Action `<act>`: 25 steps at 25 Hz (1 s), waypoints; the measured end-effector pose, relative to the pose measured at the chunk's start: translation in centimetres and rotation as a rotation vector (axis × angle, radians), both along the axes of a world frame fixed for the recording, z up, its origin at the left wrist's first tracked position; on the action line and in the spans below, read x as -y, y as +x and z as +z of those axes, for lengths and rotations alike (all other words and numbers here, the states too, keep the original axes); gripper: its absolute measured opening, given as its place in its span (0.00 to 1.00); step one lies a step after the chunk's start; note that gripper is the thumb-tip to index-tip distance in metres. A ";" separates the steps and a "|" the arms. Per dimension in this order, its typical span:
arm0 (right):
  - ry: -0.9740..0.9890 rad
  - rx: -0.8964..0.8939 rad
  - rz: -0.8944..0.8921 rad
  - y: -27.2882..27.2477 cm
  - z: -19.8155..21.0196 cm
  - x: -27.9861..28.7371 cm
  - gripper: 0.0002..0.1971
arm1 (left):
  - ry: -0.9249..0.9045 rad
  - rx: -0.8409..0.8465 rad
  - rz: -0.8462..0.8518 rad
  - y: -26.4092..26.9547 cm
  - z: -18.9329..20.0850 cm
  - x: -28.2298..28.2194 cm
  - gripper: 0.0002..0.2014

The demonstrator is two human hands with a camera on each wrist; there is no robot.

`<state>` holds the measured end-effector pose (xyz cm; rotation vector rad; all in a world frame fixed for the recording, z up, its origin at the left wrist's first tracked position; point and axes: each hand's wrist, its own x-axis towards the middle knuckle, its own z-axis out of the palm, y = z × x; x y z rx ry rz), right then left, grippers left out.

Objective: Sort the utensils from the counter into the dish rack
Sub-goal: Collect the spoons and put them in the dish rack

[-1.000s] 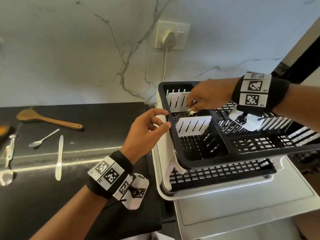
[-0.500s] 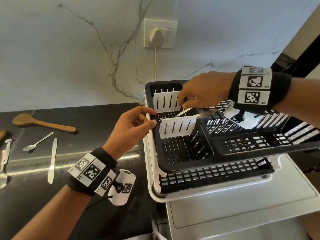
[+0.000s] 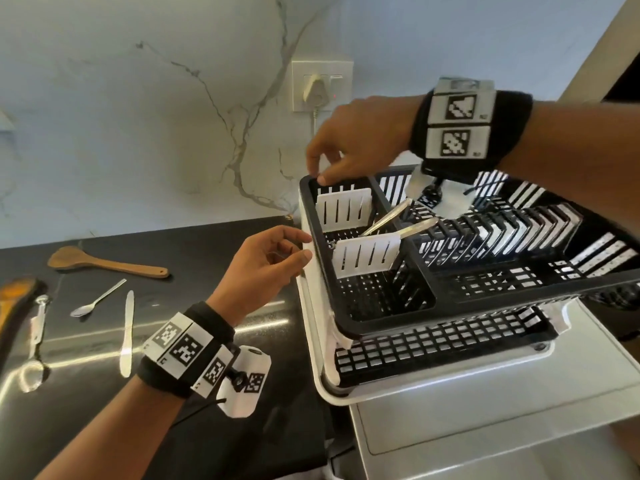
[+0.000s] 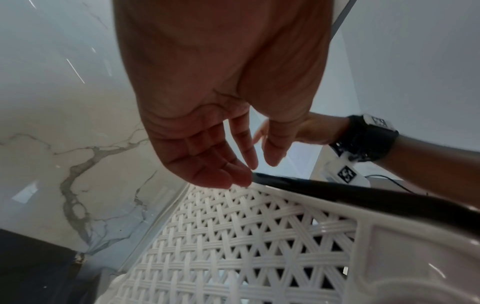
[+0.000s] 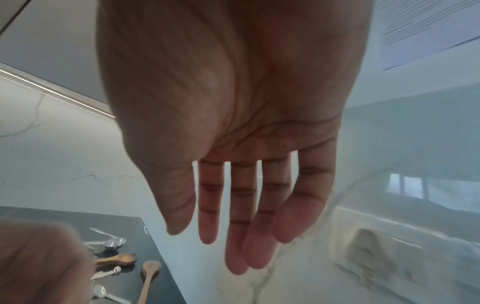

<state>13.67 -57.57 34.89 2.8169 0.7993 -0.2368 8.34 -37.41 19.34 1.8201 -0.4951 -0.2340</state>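
The right hand (image 3: 360,136) was held above the far-left corner of the dish rack (image 3: 433,327), its fingers straight and spread in the right wrist view, nothing gripped. The left hand (image 3: 266,271) was kept just beside the rack's left rim, at about 9 o'clock of the cutlery compartment, fingers loosely bent and thumb apart, nothing held; whether the rim was touched could not be told.

Two metal utensils (image 3: 398,220) were seen leaning in the middle section of that compartment, between two white dividers (image 3: 367,259), handles pointing toward 2 o'clock.

On the black counter (image 3: 207,244), well apart at 9 o'clock of the rack, a wooden spoon (image 3: 107,265), a small spoon (image 3: 97,299) and a knife (image 3: 127,334) were left lying. More metal pieces at the left edge could not be identified.
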 end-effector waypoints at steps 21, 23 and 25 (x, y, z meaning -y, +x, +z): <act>0.218 -0.349 -0.380 1.1 -30.0 -36.6 0.16 | 0.981 -0.193 0.341 -6.9 -17.4 -45.0 0.28; 0.248 -0.322 -0.447 1.0 -30.9 -37.0 0.14 | 1.002 -0.196 0.306 -7.0 -17.8 -45.7 0.30; 0.281 -0.271 -0.458 1.8 -30.9 -38.1 0.11 | 0.990 -0.196 0.301 -6.9 -18.1 -46.0 0.30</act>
